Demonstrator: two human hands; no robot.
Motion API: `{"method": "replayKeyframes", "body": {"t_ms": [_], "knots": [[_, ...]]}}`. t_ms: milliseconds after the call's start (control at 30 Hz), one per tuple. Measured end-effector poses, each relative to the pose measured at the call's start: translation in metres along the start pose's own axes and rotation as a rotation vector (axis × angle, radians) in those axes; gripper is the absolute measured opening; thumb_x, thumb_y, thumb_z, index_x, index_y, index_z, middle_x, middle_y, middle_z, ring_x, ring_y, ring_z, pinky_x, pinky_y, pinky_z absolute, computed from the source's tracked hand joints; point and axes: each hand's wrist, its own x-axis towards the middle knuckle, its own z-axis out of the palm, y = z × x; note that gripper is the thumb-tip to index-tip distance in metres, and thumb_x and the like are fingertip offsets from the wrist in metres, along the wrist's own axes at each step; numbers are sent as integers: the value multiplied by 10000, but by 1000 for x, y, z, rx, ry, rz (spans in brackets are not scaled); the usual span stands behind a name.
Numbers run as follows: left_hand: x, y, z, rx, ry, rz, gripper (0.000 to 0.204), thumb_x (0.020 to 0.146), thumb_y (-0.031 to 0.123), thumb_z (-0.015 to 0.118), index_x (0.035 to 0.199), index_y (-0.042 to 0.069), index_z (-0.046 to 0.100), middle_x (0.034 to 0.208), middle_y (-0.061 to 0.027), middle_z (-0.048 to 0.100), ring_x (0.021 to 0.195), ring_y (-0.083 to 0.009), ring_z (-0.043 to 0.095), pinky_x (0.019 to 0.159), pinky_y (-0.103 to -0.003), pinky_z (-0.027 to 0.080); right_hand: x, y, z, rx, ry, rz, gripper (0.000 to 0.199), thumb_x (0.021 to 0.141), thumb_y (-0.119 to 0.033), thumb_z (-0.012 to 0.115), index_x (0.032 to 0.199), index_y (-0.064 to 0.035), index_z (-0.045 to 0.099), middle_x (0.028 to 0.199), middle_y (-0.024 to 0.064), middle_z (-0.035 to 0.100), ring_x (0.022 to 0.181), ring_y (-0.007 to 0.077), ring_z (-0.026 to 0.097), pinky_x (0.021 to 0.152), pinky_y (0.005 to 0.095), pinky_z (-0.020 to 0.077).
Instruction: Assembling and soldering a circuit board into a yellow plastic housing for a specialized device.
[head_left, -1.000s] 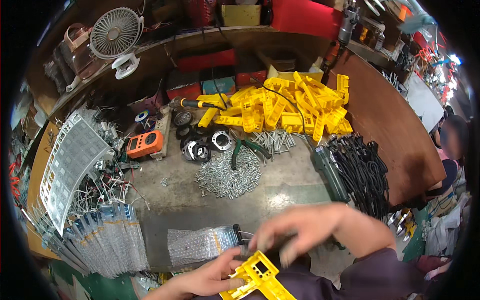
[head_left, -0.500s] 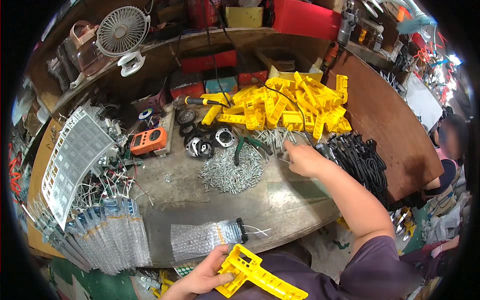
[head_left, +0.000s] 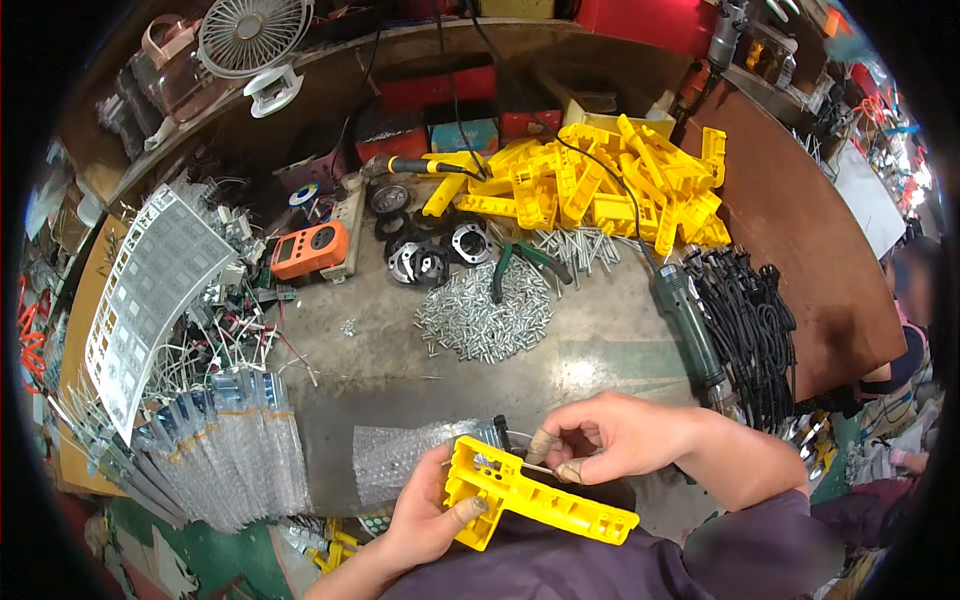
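My left hand (head_left: 425,515) grips a yellow plastic bracket (head_left: 530,492) near the lower edge, its long arm pointing right. My right hand (head_left: 600,438) pinches a thin metal pin (head_left: 533,466) between thumb and finger, its tip at the bracket's upper end. A heap of small metal pins (head_left: 485,318) lies on the bench further away. Behind it is a pile of the same yellow brackets (head_left: 600,185).
A bubble-wrap piece (head_left: 405,455) lies by my left hand. Green-handled pliers (head_left: 520,265), a green power tool (head_left: 690,325), black cables (head_left: 748,320), an orange meter (head_left: 310,250), metal rings (head_left: 430,255), clear packets (head_left: 230,445) and a white fan (head_left: 255,40) surround the bench.
My right hand has come back from the pin heap to the bracket, now pinching a pin. The left hand has turned the bracket a little and kept hold.
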Motion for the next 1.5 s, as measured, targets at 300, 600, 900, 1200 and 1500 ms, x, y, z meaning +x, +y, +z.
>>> {"method": "replayKeyframes", "body": {"t_ms": [300, 600, 900, 1200, 1500], "knots": [[-1, 21, -7, 651, 15, -92, 577, 896, 108, 685, 1374, -15, 386, 1223, -101, 590, 1092, -169, 581, 957, -327, 461, 7, 9, 1, -80, 59, 76, 221, 875, -93, 639, 1068, 10, 610, 858, 1, 611, 760, 60, 538, 698, 234, 471], [5, 15, 6, -339, 116, -237, 573, 928, 209, 657, 1422, 89, 392, 1218, -26, 580, 1080, -160, 593, 892, -272, 486, 48, 13, -65, -1526, 737, -536, 79, 750, -155, 620, 776, -81, 635, 860, 71, 552, 885, 262, 545, 771, 379, 456], [7, -15, -26, -728, -40, -212, 570, 893, 281, 683, 1373, 133, 412, 1066, -99, 605, 759, -142, 573, 598, -257, 461, 57, 17, -131, -2028, 317, -468, 203, 654, -166, 675, 838, -103, 615, 946, 59, 532, 935, 231, 521, 814, 352, 422], [18, 6, 1, -596, 188, -192, 232, 941, 248, 565, 1083, 74, 504, 740, -65, 521, 579, -124, 470, 487, -222, 350, 41, -5, 32, -59, 481, -756, 203, 828, 40, 656, 998, 22, 547, 1021, 110, 651, 939, 139, 633, 847, 286, 528], [18, -2, -4, -443, 152, -175, 556, 940, 242, 618, 1419, 138, 356, 1123, -61, 604, 866, -176, 637, 693, -326, 548, 48, 17, 57, -670, 722, -734, 296, 772, -105, 732, 1031, -22, 615, 960, 138, 625, 862, 311, 635, 758, 382, 527]]}}
